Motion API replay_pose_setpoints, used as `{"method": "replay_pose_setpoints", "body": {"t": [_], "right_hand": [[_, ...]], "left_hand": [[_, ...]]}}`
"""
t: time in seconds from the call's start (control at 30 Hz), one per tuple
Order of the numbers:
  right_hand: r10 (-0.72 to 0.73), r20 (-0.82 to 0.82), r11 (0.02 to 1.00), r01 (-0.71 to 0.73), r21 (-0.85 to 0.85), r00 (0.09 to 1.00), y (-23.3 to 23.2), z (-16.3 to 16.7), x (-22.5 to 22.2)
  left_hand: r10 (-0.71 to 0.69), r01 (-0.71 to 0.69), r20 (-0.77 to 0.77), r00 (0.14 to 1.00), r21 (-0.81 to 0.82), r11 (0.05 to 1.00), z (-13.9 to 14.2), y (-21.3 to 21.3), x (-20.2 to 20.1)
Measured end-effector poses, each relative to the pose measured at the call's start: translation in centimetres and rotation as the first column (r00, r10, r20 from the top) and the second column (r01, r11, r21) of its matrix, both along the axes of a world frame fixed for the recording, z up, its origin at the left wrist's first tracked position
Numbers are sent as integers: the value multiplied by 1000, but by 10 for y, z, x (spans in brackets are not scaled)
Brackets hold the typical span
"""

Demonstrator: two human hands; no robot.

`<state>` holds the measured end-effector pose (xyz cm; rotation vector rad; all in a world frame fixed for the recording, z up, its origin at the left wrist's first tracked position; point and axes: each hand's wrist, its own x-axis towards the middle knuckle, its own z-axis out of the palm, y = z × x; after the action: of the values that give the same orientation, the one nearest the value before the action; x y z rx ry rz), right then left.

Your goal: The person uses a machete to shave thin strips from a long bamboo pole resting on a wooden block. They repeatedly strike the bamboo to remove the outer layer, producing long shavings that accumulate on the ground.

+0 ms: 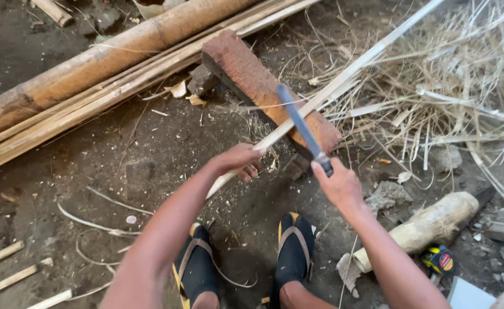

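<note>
**Knife blade laid across a bamboo strip over a wooden block**

While I watch through the head camera, looking down at dark packed earth, my view takes in two bare hands at work. My left hand (237, 161) is clenched around the near end of a long pale bamboo strip (343, 74), which runs up and away to the right, resting across a reddish-brown wooden block (252, 77). My right hand (337, 184) grasps the dark handle of a knife (299, 123); its grey blade slants up to the left and lies across the strip just above the block, touching it. Both feet, in black and yellow sandals (293, 252), are planted just below the hands. A thick bamboo pole (103, 57) and several flat split lengths lie beyond the block at upper left. A tangle of dry bamboo shavings (463, 86) is heaped to the right. Near the right forearm lies a short pale log (429, 226), with a yellow and black tape measure (438, 260) just beside it.
</note>
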<state>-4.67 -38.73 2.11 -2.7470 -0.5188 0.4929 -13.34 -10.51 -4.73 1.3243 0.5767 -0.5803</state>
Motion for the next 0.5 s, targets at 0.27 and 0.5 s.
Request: {"method": "replay_pose_setpoints", "body": {"t": [0.27, 0.5], "right_hand": [[404, -35, 908, -405, -109, 914, 6, 39, 4], [582, 88, 807, -588, 55, 808, 16, 39, -17]], "left_hand": [[-159, 107, 0, 987, 742, 662, 29, -26, -64], [-66, 231, -239, 969, 772, 593, 68, -14, -119]]}}
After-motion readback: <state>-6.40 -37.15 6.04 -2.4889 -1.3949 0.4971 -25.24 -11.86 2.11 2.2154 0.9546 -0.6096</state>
